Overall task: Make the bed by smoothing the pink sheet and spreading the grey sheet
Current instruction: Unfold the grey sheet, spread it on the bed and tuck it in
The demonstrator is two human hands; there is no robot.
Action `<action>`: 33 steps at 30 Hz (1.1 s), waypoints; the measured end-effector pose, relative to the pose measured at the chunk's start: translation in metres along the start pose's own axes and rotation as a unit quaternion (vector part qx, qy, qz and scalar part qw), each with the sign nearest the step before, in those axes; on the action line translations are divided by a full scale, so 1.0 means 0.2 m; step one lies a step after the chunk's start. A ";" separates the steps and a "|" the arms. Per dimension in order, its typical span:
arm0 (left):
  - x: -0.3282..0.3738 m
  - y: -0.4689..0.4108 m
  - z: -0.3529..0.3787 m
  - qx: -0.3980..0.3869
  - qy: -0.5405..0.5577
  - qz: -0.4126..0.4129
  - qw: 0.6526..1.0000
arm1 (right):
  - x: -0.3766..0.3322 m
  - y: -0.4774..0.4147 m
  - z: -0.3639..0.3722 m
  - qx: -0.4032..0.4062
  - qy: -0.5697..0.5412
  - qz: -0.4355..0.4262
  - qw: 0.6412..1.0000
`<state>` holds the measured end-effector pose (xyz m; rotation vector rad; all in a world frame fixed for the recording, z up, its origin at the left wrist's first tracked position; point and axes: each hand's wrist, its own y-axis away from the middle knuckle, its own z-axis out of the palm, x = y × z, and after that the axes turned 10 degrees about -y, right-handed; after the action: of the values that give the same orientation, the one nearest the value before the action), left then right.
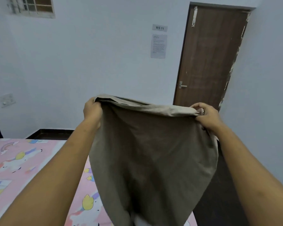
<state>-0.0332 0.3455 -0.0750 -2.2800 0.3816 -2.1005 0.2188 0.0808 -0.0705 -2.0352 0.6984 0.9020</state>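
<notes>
Now both hands are up: left hand [92,108] and right hand [206,114] each clench a top corner of the grey sheet [153,152], hanging it above the pink sheet [23,160], likely ready for spreading across the bed.

Brown door [209,59] — shut, wall notices [158,41], barred window [34,6]

The grey sheet [153,152] looks grey-brown; the pink sheet [23,160] carries unicorns, rainbows and yellow stars.
</notes>
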 end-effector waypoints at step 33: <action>0.14 -0.02 -0.09 -0.004 0.109 -0.127 0.986 | 0.05 0.06 0.01 0.141 -0.352 0.108 0.919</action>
<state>-0.0476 0.3473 -0.0453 -2.2127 0.1058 -2.4830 0.2160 0.0744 -0.0836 -1.2566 0.5998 1.4603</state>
